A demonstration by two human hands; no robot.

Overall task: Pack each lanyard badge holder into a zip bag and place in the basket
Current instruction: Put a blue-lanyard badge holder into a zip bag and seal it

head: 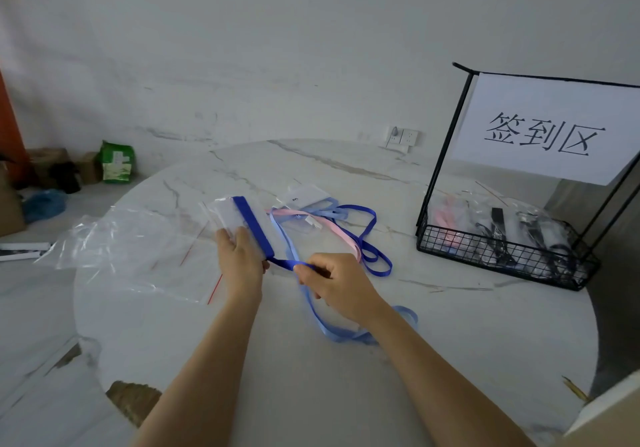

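My left hand (pixel 240 261) grips a clear badge holder (pixel 230 216) with dark blue lanyard (pixel 254 226) wound across it. My right hand (pixel 332 282) pinches the loose dark blue strap just right of the holder; the rest of that strap loops away over the table (pixel 367 238). A light blue lanyard (pixel 332 332) runs under my right wrist. A pink lanyard (pixel 332 230) and another clear badge holder (pixel 306 195) lie behind. Clear zip bags (pixel 138 249) with red seal lines lie to the left. The black wire basket (pixel 498 249) at the right holds several packed bags.
The round white marble table (pixel 277 360) carries everything. A paper sign (pixel 543 131) hangs on the basket's black frame. On the floor at the far left are cardboard boxes (pixel 48 166), a green packet (pixel 117 162) and a blue bag (pixel 45 204). A wall socket (pixel 401 136) sits behind the table.
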